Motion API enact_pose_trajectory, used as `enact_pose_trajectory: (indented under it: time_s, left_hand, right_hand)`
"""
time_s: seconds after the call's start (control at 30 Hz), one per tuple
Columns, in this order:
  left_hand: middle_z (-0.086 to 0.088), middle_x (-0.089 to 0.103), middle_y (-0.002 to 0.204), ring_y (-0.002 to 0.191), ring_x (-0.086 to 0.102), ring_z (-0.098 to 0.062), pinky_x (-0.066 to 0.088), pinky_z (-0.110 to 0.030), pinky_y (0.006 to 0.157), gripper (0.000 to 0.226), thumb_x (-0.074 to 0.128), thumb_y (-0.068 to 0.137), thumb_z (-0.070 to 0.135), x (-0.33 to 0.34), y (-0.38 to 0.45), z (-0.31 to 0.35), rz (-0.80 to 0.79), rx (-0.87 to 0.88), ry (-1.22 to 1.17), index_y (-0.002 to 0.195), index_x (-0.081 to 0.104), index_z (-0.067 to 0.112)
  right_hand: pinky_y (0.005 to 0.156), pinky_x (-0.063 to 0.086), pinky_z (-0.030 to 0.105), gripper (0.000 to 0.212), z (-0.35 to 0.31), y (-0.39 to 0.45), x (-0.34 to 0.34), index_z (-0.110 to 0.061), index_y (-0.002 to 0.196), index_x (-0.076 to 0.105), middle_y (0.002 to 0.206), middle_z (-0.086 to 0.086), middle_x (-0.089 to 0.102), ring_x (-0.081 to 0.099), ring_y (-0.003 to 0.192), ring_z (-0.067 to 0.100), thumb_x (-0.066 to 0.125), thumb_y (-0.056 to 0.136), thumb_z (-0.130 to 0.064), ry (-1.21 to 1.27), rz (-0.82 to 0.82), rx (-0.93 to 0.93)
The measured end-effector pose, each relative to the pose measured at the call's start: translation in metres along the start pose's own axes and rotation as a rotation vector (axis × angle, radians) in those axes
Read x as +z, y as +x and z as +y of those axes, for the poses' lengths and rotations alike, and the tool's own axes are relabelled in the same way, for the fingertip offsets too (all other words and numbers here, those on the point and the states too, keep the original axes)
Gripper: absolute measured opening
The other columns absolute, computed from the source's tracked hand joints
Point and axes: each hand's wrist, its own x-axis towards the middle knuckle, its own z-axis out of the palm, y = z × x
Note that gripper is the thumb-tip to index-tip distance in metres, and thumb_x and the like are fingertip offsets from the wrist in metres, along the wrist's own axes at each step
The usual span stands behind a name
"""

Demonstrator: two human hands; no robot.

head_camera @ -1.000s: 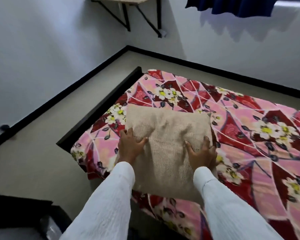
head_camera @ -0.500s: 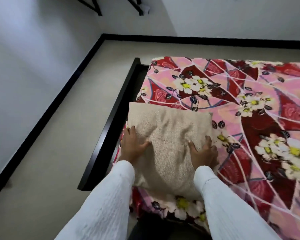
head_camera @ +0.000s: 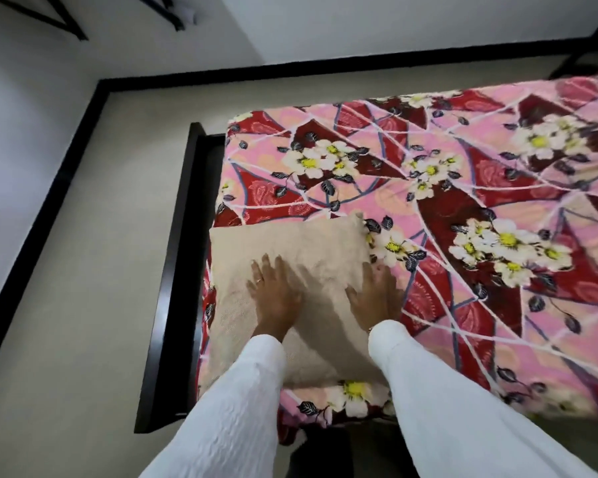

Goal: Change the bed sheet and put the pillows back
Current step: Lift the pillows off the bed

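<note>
A: Pillow (head_camera: 311, 270) first — where was it?
B: Beige, lying flat on the bed sheet (head_camera: 463, 208), at the corner of the mattress nearest the person, its left edge along the dark bed frame (head_camera: 176, 270).
A: Hands?
B: Both on top of it. Left hand (head_camera: 275, 298) lay palm down, fingers spread, on the middle-left of the pillow; a ring showed on one finger. Right hand (head_camera: 375, 298) lay flat too, on the pillow's right edge, fingertips reaching toward the sheet. Neither was clenched, nothing grasped, just open palms resting on the fabric.
A: Around the hands?
B: White sleeves (head_camera: 446, 401) ran back from both wrists toward the camera. Beyond the fingertips, the pink-and-red floral sheet covered the mattress, white flowers with yellow centres. Left of the left hand came the frame, then pale floor (head_camera: 83, 288) with a black skirting (head_camera: 32, 236) along the wall.
A: Sheet tucked?
B: Couldn't tell; the near edge hung over the mattress below the pillow.
</note>
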Motion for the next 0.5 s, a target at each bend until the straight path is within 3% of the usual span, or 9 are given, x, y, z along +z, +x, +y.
enact_pose_trajectory:
  time_s: [0.13,0.2,0.27,0.33,0.37,0.43,0.5]
  left_hand:
    - [-0.011,0.005,0.157,0.144,0.0,-0.032,0.015,-0.048,0.115,0.068,0.051,0.09,0.031,0.0,-0.012,0.08,-0.032,0.219,0.011,0.147,0.02,0.014]
    - [-0.019,0.022,0.152,0.141,0.016,-0.039,0.026,-0.049,0.111,0.062,0.056,0.085,0.024,0.005,-0.022,0.129,-0.016,0.353,-0.035,0.141,0.035,0.007]
    - [-0.03,0.051,0.128,0.118,0.048,-0.05,0.047,-0.055,0.09,0.055,0.059,0.07,0.021,0.017,-0.028,0.177,0.048,0.511,-0.013,0.12,0.057,-0.001]
    - [-0.028,0.064,0.106,0.094,0.063,-0.048,0.055,-0.053,0.07,0.053,0.06,0.057,0.022,0.031,-0.037,0.227,-0.036,0.557,-0.007,0.104,0.066,-0.002]
    - [-0.027,0.065,0.104,0.093,0.064,-0.047,0.055,-0.052,0.069,0.052,0.066,0.055,0.019,0.041,-0.047,0.262,-0.03,0.598,0.002,0.103,0.066,-0.002]
    - [-0.027,0.058,0.121,0.111,0.055,-0.047,0.05,-0.052,0.088,0.055,0.072,0.064,0.011,0.052,-0.077,0.327,-0.007,0.668,0.007,0.115,0.06,-0.002]
    - [-0.021,0.043,0.139,0.131,0.037,-0.041,0.035,-0.046,0.104,0.053,0.061,0.079,0.015,0.069,-0.109,0.393,-0.02,0.733,0.027,0.13,0.049,0.002]
  right_hand:
    - [0.094,0.037,0.046,0.051,0.034,-0.003,-0.044,-0.014,0.135,0.041,0.135,0.018,0.038,0.043,0.12,0.037,0.053,0.089,-0.035,-0.033,0.053,-0.1]
    - [0.086,0.044,0.049,0.048,0.069,-0.002,-0.071,-0.01,0.125,0.052,0.128,0.022,0.047,0.052,0.111,0.04,0.062,0.084,-0.033,-0.022,0.139,-0.101]
    - [0.084,0.045,0.049,0.047,0.108,-0.001,-0.1,-0.008,0.122,0.055,0.125,0.024,0.05,0.054,0.106,0.041,0.065,0.082,-0.031,0.001,0.179,-0.074]
    - [0.087,0.043,0.049,0.047,0.154,-0.001,-0.132,-0.008,0.125,0.053,0.127,0.023,0.048,0.051,0.11,0.041,0.061,0.085,-0.03,0.025,0.206,-0.056]
    - [0.088,0.042,0.048,0.048,0.186,-0.002,-0.152,-0.008,0.127,0.052,0.129,0.022,0.046,0.05,0.112,0.04,0.06,0.085,-0.031,0.022,0.234,-0.046]
    - [0.09,0.041,0.046,0.048,0.248,-0.005,-0.185,-0.01,0.129,0.05,0.129,0.019,0.044,0.049,0.114,0.038,0.058,0.087,-0.033,-0.017,0.284,-0.026]
    - [0.091,0.041,0.044,0.049,0.315,-0.012,-0.217,-0.012,0.133,0.045,0.129,0.017,0.042,0.047,0.114,0.036,0.054,0.09,-0.034,-0.051,0.29,0.026]
